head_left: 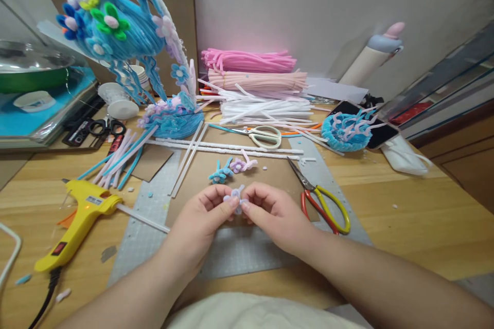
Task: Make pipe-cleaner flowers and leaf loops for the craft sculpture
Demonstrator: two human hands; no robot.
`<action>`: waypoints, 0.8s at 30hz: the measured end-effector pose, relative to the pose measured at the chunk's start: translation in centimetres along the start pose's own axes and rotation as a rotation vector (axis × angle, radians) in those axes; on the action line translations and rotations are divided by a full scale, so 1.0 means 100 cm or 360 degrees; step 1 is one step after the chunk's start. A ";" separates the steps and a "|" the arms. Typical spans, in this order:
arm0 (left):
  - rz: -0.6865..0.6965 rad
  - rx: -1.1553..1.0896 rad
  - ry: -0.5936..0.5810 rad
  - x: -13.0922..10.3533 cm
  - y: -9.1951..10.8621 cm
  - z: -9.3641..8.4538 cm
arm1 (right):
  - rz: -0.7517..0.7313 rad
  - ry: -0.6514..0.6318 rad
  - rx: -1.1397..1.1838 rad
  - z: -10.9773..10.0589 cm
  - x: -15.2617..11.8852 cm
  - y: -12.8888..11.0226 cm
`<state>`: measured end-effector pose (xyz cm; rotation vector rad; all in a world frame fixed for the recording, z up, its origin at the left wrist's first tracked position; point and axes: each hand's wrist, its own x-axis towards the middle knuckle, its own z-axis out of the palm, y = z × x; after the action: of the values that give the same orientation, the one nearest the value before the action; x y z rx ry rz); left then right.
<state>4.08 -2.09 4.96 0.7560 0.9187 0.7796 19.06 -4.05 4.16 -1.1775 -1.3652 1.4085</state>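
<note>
**Small lilac flower being shaped between both hands**

The left hand [208, 211] and right hand [268, 208] meet at centre, fingertips of each pinching a pale lilac pipe-cleaner flower [236, 198] held just above the brown cardboard sheet [196, 169]. The work appears to be at the petal-forming stage; the next adjustment would call for fine fingertip twisting, not reach. Two finished flowers [231, 168] lie just beyond. Red-and-yellow scissors [322, 200] sit close to the right, a yellow glue gun [77, 221] to the left. Free tabletop [417, 216] remains at right; the near edge lies under the forearms.
</note>
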 end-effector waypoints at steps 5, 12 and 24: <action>-0.0021 0.0086 0.0038 0.002 -0.003 0.000 | -0.0055 0.0044 -0.0309 -0.002 -0.002 0.001; -0.0045 0.0154 -0.0060 0.006 -0.008 -0.006 | -0.0143 0.0019 -0.0391 -0.002 -0.001 -0.001; 0.0015 0.0600 -0.0367 0.004 0.001 -0.008 | 0.0304 -0.0241 0.0041 -0.016 0.004 -0.008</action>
<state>3.52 -1.51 4.52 1.1558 0.8618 0.5171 20.46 -3.22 5.01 -1.2314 -1.3608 1.6747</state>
